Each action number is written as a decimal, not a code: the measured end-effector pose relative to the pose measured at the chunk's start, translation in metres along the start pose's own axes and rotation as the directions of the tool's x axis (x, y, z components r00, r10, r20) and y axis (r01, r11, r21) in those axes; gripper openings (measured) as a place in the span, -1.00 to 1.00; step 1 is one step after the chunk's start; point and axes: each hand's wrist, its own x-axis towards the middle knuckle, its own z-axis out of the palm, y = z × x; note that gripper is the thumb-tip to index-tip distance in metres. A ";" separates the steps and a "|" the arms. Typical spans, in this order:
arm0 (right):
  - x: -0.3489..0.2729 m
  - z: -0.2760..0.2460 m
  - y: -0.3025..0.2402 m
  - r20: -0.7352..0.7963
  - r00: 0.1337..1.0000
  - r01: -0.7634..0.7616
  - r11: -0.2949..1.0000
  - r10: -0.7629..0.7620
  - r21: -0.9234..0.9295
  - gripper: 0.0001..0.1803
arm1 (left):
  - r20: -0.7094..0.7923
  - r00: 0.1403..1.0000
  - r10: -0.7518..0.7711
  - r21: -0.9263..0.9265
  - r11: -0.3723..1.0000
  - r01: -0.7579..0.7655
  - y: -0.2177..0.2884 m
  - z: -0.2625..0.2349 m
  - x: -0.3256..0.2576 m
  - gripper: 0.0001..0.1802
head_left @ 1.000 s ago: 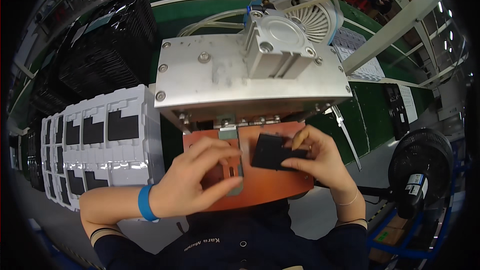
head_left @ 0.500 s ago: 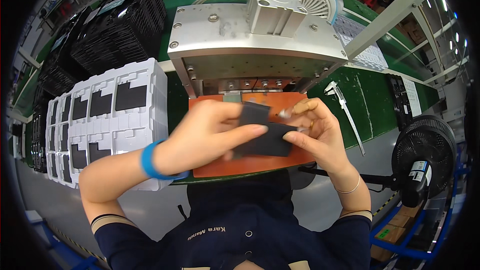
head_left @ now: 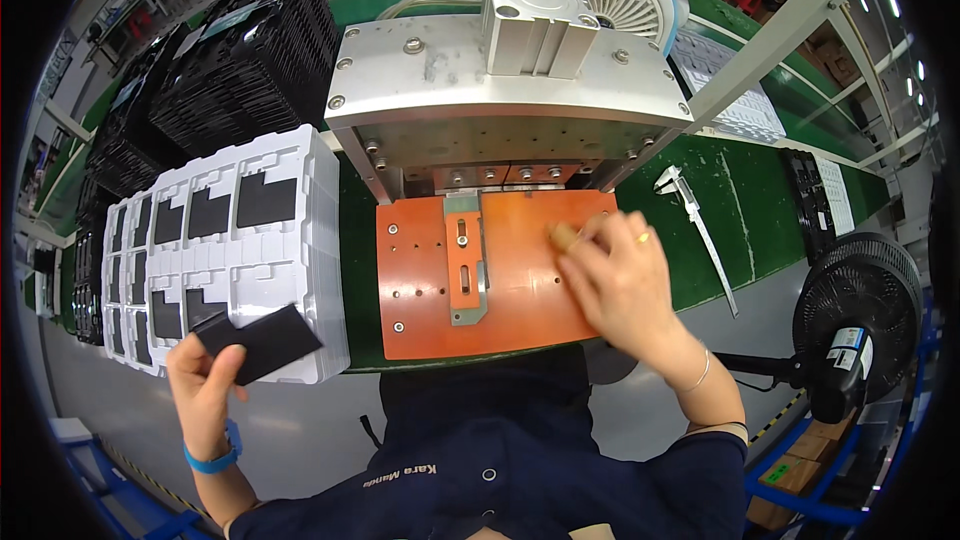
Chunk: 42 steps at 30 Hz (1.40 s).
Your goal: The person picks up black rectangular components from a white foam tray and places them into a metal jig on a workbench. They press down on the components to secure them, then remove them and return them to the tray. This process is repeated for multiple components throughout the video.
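My left hand [head_left: 205, 385] grips a thin black L-shaped piece [head_left: 275, 345] at its notched end, thumb on top. It holds the piece tilted over the near right corner of a stack of white trays [head_left: 270, 275]. Similar black pieces [head_left: 267, 202] lie in several of the top tray's pockets. My right hand [head_left: 620, 280] is over the right part of the orange base plate [head_left: 530, 310], its fingers drawn together at the tips. Whatever they may hold is too small and hidden to make out. A slotted orange guide block [head_left: 464, 260] is screwed down left of the plate's middle.
A metal press [head_left: 510, 110] with a cylinder on top stands over the plate's far edge. Calipers [head_left: 697, 235] lie on the green table at the right. Stacks of black trays [head_left: 245, 65] rise at the far left, and a black fan [head_left: 860, 305] stands at the right.
My hands were together over the plate, both on the black piece. The left has carried it left and nearer, to the white trays; the right has let go of it and stays over the plate.
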 end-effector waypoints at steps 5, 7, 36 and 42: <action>0.015 0.008 0.031 -0.031 0.998 -0.055 0.998 0.054 -0.040 -0.70 | -0.108 0.994 0.016 0.011 1.000 -0.015 -0.026 -0.034 -0.003 -0.85; 0.014 0.010 0.031 -0.048 0.995 -0.089 0.995 0.087 -0.038 -0.69 | -0.165 0.986 0.019 0.072 0.997 -0.007 -0.031 -0.036 -0.004 -0.83; 0.055 -0.060 -0.073 -0.033 0.995 0.055 0.242 -0.094 0.969 -0.58 | 0.222 0.810 0.543 0.777 0.403 -0.483 -0.049 -0.026 0.013 -0.62; 0.095 -0.075 -0.121 0.003 0.777 -0.132 -0.158 -0.629 0.979 -0.55 | -0.312 0.825 0.471 0.883 0.464 0.068 -0.091 -0.150 0.059 -0.70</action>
